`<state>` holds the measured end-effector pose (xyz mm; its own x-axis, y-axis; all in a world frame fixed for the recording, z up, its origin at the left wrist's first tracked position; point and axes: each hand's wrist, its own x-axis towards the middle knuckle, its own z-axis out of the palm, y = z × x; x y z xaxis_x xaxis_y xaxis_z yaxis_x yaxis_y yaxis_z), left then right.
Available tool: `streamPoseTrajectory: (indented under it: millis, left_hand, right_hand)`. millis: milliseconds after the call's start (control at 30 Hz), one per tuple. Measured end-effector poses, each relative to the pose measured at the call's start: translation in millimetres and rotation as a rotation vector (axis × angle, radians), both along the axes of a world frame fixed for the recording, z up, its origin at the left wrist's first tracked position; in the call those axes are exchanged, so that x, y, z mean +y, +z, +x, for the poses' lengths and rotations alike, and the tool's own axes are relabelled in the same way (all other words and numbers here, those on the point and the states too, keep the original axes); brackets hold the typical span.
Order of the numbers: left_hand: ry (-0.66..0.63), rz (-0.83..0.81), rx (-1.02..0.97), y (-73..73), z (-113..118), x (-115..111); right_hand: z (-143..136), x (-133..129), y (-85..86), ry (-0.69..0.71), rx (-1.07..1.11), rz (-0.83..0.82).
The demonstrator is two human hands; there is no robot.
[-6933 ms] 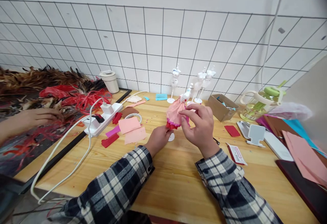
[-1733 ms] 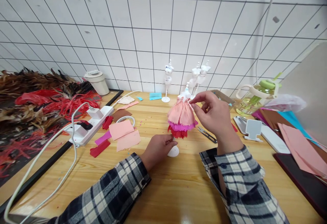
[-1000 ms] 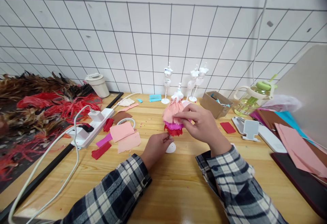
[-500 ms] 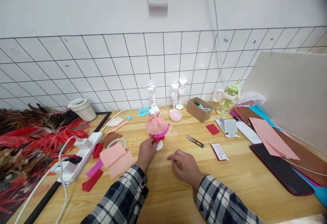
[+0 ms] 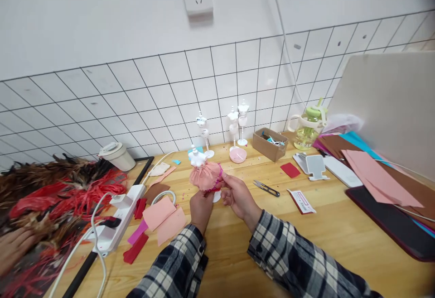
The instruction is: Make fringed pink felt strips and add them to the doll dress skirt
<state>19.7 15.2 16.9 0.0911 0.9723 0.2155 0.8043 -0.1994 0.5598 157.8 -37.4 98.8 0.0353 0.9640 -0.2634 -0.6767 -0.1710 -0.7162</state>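
Observation:
A small white mannequin (image 5: 197, 156) wears a pink ruffled skirt (image 5: 205, 175) with a magenta and red lower edge, and it leans to the left. Under the skirt, my left hand (image 5: 201, 208) is closed round the mannequin's stand, its fingertips partly hidden. My right hand (image 5: 238, 196) pinches the skirt's magenta edge on the right side between thumb and index finger. Part of the round white base (image 5: 216, 196) shows between my hands. Three more white mannequins stand behind, one of them (image 5: 203, 128) just beyond the dressed one.
Snips (image 5: 267, 188), a red paper piece (image 5: 290, 170) and a cardboard box (image 5: 270, 145) lie to the right. On the left are pink papers (image 5: 159, 213), a tape ring (image 5: 164, 194) and a power strip (image 5: 124, 218). Another person's hand (image 5: 16, 246) rests among feathers at far left.
My right hand has moved up and left from the table to the skirt's edge. The dressed mannequin has tilted left. Another person's hand has appeared at far left, and the view has tilted.

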Motion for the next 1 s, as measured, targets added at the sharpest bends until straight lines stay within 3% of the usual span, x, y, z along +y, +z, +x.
streamPoseTrajectory:
  millis: [200,400,733,1000]
  left_hand:
    - [0.021,-0.009,0.035,-3.9,0.4,0.9]
    - [0.019,-0.025,0.05,-4.8,2.1,0.6]
    - [0.068,-0.039,0.042,-4.5,3.9,2.0]
    - [0.065,-0.04,0.043,-3.7,4.4,1.7]
  right_hand:
    - [6.0,3.6,-11.8,0.073,0.038,-0.067]
    - [10.6,5.8,-11.6,0.132,0.115,-0.077]
    - [17.2,-0.5,5.2,0.002,0.161,-0.047]
    - [15.9,0.9,2.7,0.012,0.199,-0.091]
